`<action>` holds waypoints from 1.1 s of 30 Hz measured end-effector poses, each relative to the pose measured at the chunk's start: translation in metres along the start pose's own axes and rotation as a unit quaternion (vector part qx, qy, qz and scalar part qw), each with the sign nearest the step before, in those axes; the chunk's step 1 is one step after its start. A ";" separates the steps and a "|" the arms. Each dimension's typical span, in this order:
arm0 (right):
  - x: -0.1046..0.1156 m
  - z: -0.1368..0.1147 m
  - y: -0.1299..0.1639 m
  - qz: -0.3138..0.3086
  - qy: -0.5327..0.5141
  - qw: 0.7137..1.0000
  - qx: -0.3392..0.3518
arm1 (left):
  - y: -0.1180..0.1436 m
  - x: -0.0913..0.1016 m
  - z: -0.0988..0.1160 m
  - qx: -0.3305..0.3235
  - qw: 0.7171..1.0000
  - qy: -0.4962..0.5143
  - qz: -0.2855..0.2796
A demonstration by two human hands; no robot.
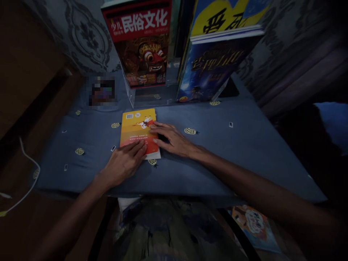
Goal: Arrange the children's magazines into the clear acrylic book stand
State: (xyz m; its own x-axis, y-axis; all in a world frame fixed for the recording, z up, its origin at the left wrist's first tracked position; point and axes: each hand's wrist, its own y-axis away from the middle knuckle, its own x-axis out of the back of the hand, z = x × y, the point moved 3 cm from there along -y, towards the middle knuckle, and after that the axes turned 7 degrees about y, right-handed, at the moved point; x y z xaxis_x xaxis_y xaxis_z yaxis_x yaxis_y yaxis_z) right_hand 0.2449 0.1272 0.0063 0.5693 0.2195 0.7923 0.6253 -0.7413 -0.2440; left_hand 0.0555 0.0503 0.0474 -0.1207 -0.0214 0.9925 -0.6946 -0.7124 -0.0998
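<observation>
The person's left hand (123,161) lies palm down, its fingers stretched and close together over the lower part of an orange-yellow book (132,130). The right hand (175,139) reaches in from the other side, its fingertips and thumb resting on the cover along the right edge. Neither set of fingers is clenched, and none appears to pinch or lift; they press or rest on top. The book is directly under the fingers of the 2 hands, closed and flat on the blue tablecloth (244,145).

The step in hand looks like steadying or squaring the book. As a judgement, turning or lifting it would call for the right fingertips to slide over the edge and hook under the cover or the whole block, while the left fingers keep the lower part from skidding.

Past the fingertips, a clear stand (131,97) holds a red book with a mask picture (144,47) and, farther right, a dark blue book (209,69), with a yellow-and-blue book (228,16) behind it, cut off by the top of the view.

The left fingers hide part of the cover's lower print, and the small lettering between the hands is too blurred to read. Beyond the left fingers, 1 pixelated item (102,91) cannot be identified. The scene is dim, so how firmly the fingers press cannot be told.
</observation>
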 end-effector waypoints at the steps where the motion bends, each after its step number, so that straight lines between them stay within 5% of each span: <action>1: 0.000 0.000 0.000 -0.003 -0.001 1.000 0.001 | 0.000 0.000 0.000 0.005 1.000 0.005 -0.001; 15: -0.004 0.004 0.004 -0.063 0.057 0.995 0.043 | 0.013 -0.014 -0.005 0.016 0.998 0.040 0.038; 20: -0.004 0.004 0.004 -0.074 0.064 0.994 0.043 | 0.005 -0.019 -0.041 0.048 0.990 0.130 0.011; 27: -0.002 0.002 0.004 -0.088 0.066 0.993 0.038 | -0.039 -0.031 -0.115 0.142 0.979 0.146 0.018; 33: 0.000 0.001 -0.001 -0.108 0.068 0.991 0.028 | -0.051 -0.038 -0.128 0.170 0.970 0.169 0.042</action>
State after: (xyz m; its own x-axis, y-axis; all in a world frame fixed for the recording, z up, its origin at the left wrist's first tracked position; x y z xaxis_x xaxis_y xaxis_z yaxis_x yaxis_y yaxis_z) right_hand 0.2444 0.1288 0.0058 0.3433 0.2791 0.8968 0.7564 -0.6482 -0.0878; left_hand 0.0044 0.1769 0.0060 -0.4326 0.1021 0.8958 -0.4061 -0.9091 -0.0925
